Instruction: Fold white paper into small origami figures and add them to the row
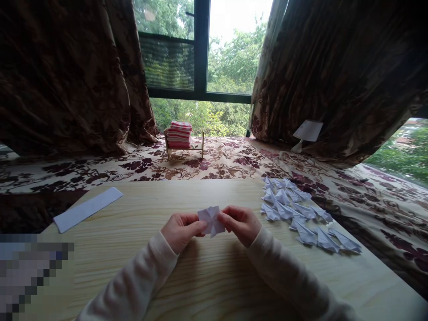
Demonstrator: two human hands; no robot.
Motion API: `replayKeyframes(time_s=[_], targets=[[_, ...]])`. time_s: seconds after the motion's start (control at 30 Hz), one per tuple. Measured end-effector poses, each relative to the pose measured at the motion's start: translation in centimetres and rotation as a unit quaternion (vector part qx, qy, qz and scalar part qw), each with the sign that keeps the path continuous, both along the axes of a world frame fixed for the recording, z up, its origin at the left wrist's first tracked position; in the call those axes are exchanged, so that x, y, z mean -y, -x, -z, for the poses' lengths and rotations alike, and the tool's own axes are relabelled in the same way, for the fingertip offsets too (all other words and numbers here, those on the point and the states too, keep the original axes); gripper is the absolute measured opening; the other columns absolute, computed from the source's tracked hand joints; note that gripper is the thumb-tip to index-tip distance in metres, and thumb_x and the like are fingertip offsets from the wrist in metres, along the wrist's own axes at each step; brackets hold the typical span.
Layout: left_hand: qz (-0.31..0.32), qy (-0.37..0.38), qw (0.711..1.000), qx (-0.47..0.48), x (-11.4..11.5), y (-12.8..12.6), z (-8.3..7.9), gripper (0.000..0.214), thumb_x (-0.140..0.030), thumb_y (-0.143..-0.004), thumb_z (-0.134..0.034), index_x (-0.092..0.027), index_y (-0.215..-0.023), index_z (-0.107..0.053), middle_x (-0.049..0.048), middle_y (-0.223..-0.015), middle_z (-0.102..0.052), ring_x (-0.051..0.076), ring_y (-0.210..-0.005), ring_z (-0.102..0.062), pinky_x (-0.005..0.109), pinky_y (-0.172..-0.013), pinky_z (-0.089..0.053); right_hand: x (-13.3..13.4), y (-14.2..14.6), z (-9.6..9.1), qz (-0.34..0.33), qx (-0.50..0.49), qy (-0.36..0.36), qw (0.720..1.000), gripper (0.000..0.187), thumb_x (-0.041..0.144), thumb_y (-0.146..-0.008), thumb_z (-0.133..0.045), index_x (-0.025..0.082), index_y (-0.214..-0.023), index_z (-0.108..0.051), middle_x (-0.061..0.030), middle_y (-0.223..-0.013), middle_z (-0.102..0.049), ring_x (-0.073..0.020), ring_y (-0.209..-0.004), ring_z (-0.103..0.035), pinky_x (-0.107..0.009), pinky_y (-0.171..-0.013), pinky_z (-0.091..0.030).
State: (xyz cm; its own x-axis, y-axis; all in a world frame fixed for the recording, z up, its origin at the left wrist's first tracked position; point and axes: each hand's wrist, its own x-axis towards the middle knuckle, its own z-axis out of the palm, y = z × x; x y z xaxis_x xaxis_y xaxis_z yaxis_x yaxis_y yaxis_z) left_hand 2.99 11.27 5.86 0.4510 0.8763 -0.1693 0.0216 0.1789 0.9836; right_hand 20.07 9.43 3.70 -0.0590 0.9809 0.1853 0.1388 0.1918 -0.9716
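Note:
Both of my hands meet over the middle of a light wooden table [207,285]. My left hand [182,229] and my right hand [240,223] each pinch one side of a small folded white paper piece [210,220], held just above the tabletop. Fingers of both hands are closed on it. To the right of my right hand lies a loose row of several finished folded white paper figures [301,214], spread toward the table's right edge.
A flat white paper strip [87,208] lies at the table's far left. Beyond the table is a floral-covered ledge [234,162] with a small wooden rack holding folded striped cloth [179,136], a white card [307,131], dark curtains and a window.

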Motion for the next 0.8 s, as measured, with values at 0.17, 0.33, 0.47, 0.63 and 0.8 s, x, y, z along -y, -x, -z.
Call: replayKeyframes(time_s=[0.17, 0.33, 0.47, 0.63, 0.8], targets=[[-0.027, -0.001, 1.0, -0.012, 0.1, -0.3, 0.1, 0.021, -0.031, -0.052, -0.069, -0.011, -0.057, -0.069, 0.0012, -0.049, -0.06, 0.011, -0.053, -0.048, 0.022, -0.055, -0.038, -0.1, 0.1, 0.5, -0.002, 0.002, 0.006, 1.0, 0.033, 0.046, -0.07, -0.057, 0.015, -0.058, -0.055, 0.0036, -0.046, -0.046, -0.0078, -0.045, -0.038, -0.021, -0.043, -0.03], [-0.064, -0.008, 0.998, 0.002, 0.0, -0.5, 1.1, 0.023, -0.037, -0.06, -0.065, -0.014, -0.06, -0.067, -0.0005, -0.052, -0.06, 0.01, -0.052, -0.049, 0.022, -0.054, -0.038, -0.2, 0.2, 0.8, -0.021, -0.004, 0.013, 1.0, 0.034, 0.046, -0.07, -0.058, 0.015, -0.057, -0.054, 0.0034, -0.047, -0.045, -0.0077, -0.045, -0.037, -0.022, -0.044, -0.028], [-0.088, -0.02, 0.996, -0.005, 0.1, -0.6, 1.4, 0.023, -0.035, -0.06, -0.066, -0.013, -0.067, -0.069, 0.0009, -0.058, -0.063, 0.012, -0.055, -0.052, 0.023, -0.057, -0.04, -0.2, 0.3, 0.8, -0.033, -0.005, 0.025, 0.999, 0.033, 0.047, -0.07, -0.058, 0.015, -0.059, -0.055, 0.0033, -0.048, -0.046, -0.0082, -0.046, -0.039, -0.022, -0.044, -0.03], [-0.083, -0.042, 0.995, -0.028, 0.7, -1.0, 1.0, 0.018, -0.029, -0.06, -0.066, -0.011, -0.058, -0.067, -0.0007, -0.05, -0.059, 0.01, -0.051, -0.047, 0.021, -0.05, -0.034, -0.5, 0.4, 1.0, -0.026, -0.006, 0.018, 0.999, 0.029, 0.042, -0.07, -0.059, 0.014, -0.067, -0.059, 0.0018, -0.055, -0.052, -0.0086, -0.051, -0.041, -0.022, -0.048, -0.033], [-0.069, -0.033, 0.997, -0.031, 1.2, -1.4, 0.7, 0.017, -0.028, -0.059, -0.065, -0.011, -0.062, -0.067, -0.0005, -0.052, -0.06, 0.01, -0.051, -0.048, 0.02, -0.05, -0.036, -0.5, 0.4, 1.2, -0.035, -0.017, 0.011, 0.999, 0.028, 0.041, -0.07, -0.061, 0.014, -0.065, -0.056, 0.0021, -0.055, -0.051, -0.0083, -0.05, -0.041, -0.022, -0.048, -0.033]])
